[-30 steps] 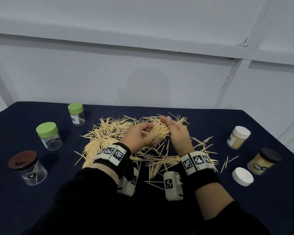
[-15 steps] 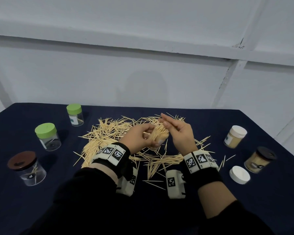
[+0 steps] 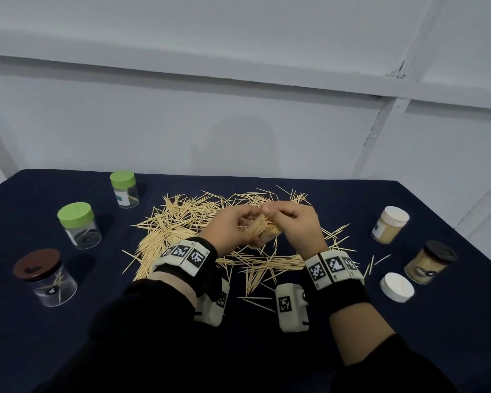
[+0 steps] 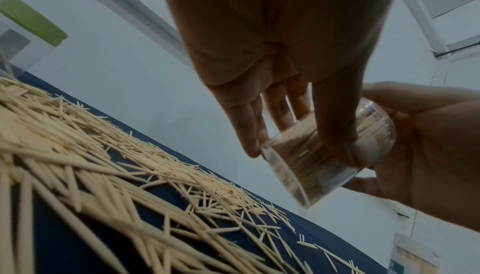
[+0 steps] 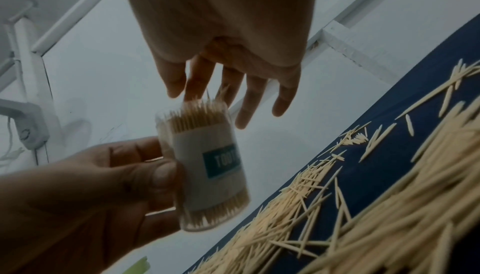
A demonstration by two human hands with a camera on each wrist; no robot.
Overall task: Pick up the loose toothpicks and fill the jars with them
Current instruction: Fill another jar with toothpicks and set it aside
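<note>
A clear labelled jar [image 5: 207, 167], packed with toothpicks, is gripped in the left hand [image 3: 233, 225] above the pile [image 3: 187, 219], its mouth tilted up and away, while toothpick tips are touched by the right hand's [image 3: 298, 225] relaxed fingers [image 5: 200, 77].

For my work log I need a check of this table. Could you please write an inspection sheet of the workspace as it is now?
Surface: table under a dark blue cloth.
Job's things: big pile of loose toothpicks in the middle; open jar nearly full of toothpicks, held above the pile.
Clutter: two green-lid jars and a brown-lid jar on the left, nearly empty; a white-lid jar and a dark-lid jar on the right, filled; a loose white lid.
Hands: left hand grips the open jar; right hand at its mouth, fingers straight in the wrist view.
Cables: a thin one on the wall, right wrist view.
Surroundings: white panelled wall.
</note>
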